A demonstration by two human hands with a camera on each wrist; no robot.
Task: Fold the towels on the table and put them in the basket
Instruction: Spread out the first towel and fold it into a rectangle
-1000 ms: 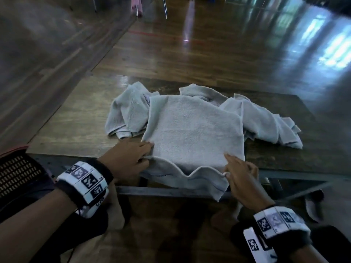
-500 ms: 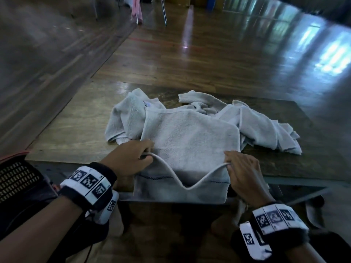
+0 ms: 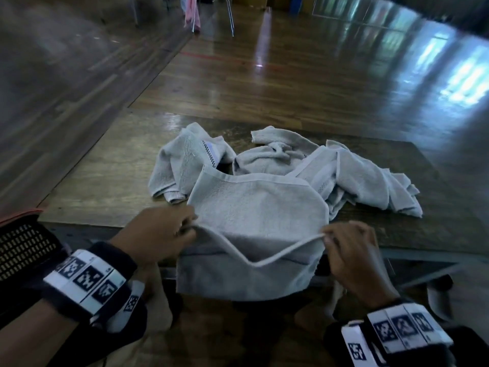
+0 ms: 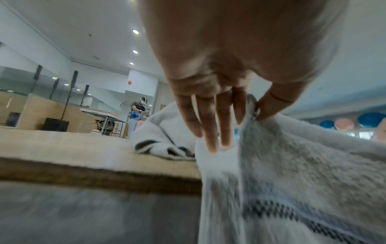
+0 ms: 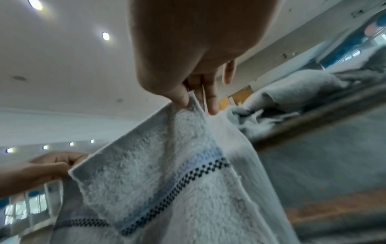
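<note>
A light grey towel (image 3: 259,215) lies at the table's near edge, its lower part hanging over the front. My left hand (image 3: 169,231) pinches its near left corner (image 4: 250,109) between thumb and fingers. My right hand (image 3: 344,242) pinches the near right corner (image 5: 192,102). The hem sags in a curve between both hands. A dark checked stripe (image 5: 177,189) runs across the hanging part. Behind it, crumpled grey towels (image 3: 365,178) and another at the left (image 3: 182,165) lie in a heap. A dark mesh basket (image 3: 23,245) with an orange rim sits at the lower left.
The wooden table (image 3: 105,181) has bare surface to the left and far right (image 3: 436,221). Beyond it is a shiny wooden floor (image 3: 291,75). In the left wrist view a person (image 4: 137,113) stands far off by another table.
Both hands have lifted the towel's near corners and drawn them toward me. The far edge slid closer, uncovering more of the heap behind.
</note>
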